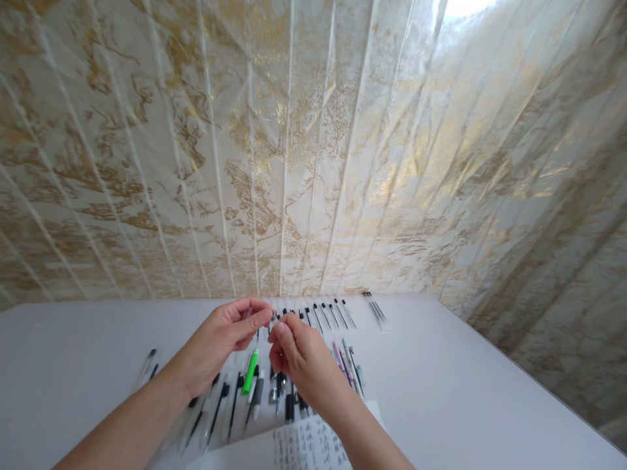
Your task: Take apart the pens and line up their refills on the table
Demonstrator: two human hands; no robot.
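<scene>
My left hand and my right hand meet above the middle of the white table, fingertips almost touching. Thumb and fingers are pinched together on each. Whatever lies between them is too small or too hidden to name. Below the hands rests a bright green pen among pen parts and thin dark refills. Some of these pieces are covered by my right hand and forearm. Behind the fingers runs a row of slim black-tipped refills.
Pink and pale pens lie right of my right hand. Several refills sit apart at the back right. A handwritten sheet of paper lies at the front. A gold-patterned curtain hangs behind the white table.
</scene>
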